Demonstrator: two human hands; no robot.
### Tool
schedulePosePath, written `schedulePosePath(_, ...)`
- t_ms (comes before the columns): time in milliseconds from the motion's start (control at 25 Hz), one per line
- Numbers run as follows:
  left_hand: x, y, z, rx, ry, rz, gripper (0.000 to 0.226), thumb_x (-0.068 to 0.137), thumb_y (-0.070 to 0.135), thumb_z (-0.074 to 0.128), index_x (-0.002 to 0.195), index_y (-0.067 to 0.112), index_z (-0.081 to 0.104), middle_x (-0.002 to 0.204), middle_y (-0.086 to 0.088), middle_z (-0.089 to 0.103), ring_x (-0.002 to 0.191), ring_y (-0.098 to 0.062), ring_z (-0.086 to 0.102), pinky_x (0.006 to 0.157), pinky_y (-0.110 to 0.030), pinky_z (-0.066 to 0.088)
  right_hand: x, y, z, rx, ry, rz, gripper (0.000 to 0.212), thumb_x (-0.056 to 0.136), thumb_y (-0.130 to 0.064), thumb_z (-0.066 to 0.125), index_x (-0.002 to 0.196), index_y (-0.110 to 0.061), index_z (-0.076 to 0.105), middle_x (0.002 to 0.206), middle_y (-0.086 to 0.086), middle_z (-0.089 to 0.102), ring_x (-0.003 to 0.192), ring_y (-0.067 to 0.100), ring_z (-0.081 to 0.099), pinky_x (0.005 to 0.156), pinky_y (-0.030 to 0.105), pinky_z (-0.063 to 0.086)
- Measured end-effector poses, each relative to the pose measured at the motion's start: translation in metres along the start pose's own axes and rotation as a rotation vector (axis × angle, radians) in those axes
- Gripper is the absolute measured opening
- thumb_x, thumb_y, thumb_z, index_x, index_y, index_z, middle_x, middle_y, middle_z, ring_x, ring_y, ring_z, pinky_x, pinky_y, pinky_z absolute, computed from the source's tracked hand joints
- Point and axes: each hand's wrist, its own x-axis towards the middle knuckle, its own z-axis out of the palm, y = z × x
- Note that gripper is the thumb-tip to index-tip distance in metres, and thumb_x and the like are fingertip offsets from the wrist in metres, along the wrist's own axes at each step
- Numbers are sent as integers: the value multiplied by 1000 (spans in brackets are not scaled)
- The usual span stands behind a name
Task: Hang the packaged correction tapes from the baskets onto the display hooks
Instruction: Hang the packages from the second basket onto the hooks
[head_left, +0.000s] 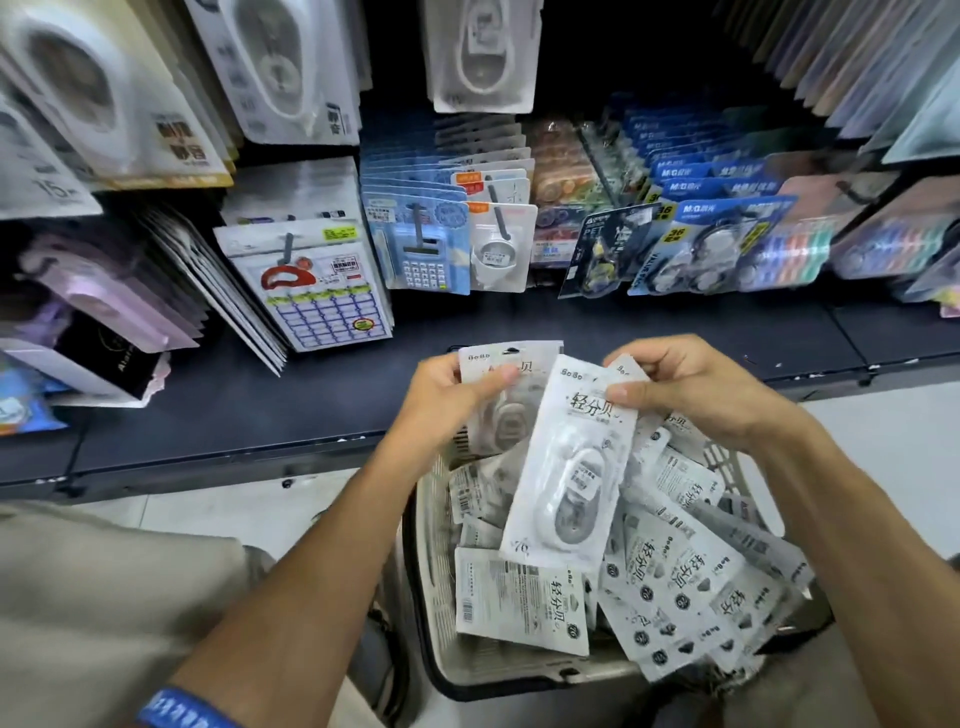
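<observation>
Nearest, at the bottom left, a blue wristband (182, 712) circles the left forearm. Just beyond, low and right of centre, a grey basket (519, 670) sits on the pale floor (234, 514), heaped with white packaged correction tapes (675, 582) lying at all angles. Above the basket, the right hand (701, 395) pinches the top of one correction tape pack (566, 467) between thumb and curled fingers (628, 389); the pack hangs tilted, its lower end over the heap. To its left, the left hand (441, 400) grips a second pack (498, 395), thumb pressed across its front, the pack upright and partly behind the first. Beyond the hands runs a dark shelf (311, 395). Farther back, packaged goods hang on display hooks (498, 218): a blue calculator pack (421, 249), a label-sheet pack (317, 291) to its left, and blue multi-packs (701, 244) to the right. Larger, blurred correction tape cards (285, 67) hang at the top left.
</observation>
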Motion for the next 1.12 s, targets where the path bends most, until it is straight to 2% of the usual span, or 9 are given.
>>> schedulePosePath(120,-6,4,8,-97,-54,-118,22,91,40,73,82,22,82,91,-1,82,78,-10,77,62,-21,58,11,9,23,24,38,44,15,82,1,75,94,-8,76,88,13,77,74,20,72,64,30,61)
schedulePosePath(200,-13,-12,14,-59,-62,-305,37,91,53,70,94,18,79,98,-6,82,90,-20,78,81,-33,62,16,20,36,44,91,133,15,86,5,71,93,-7,76,87,12,77,74,20,72,67,31,59)
schedulePosePath(360,-28,-38,16,-216,-361,-577,78,87,83,46,123,20,74,120,-12,76,115,-32,71,105,-48,52,21,45,49,44,240,289,15,86,5,72,90,-9,76,81,6,77,69,17,72,61,25,58)
schedulePosePath(480,-30,-38,15,-65,-516,-537,46,70,49,88,106,22,79,113,-9,79,101,-26,77,89,-40,62,26,55,57,91,372,304,17,83,7,75,80,-9,74,71,6,73,61,18,68,57,25,54)
schedulePosePath(600,-28,-45,18,14,-434,-521,24,75,5,85,96,16,80,103,-10,81,88,-25,79,74,-34,63,28,58,58,149,493,225,19,82,4,77,81,-14,72,71,-2,71,63,11,66,62,22,53)
schedulePosePath(720,-21,-44,8,-57,-266,-488,25,79,-5,80,98,12,76,95,-10,81,80,-24,79,67,-32,62,21,66,42,96,703,325,8,93,-21,71,98,-14,70,96,1,73,85,17,66,82,32,55)
schedulePosePath(840,-10,-38,-2,-188,-196,-439,39,69,3,87,106,10,77,102,-13,80,87,-28,79,68,-35,63,9,66,46,197,327,529,52,98,-61,48,114,-16,70,106,8,77,96,28,74,88,44,59)
schedulePosePath(920,-9,-33,6,-261,-170,-410,58,59,15,91,114,9,75,105,-13,80,90,-29,79,69,-37,64,8,60,69,388,74,449,66,94,-73,37,119,-23,73,114,7,76,105,28,73,83,43,60)
schedulePosePath(1120,-16,-31,7,-312,-210,-416,63,68,33,89,124,11,72,116,-14,77,104,-32,76,88,-46,61,8,52,99,369,52,278,40,99,-30,61,138,-20,57,123,2,73,112,21,70,83,30,59)
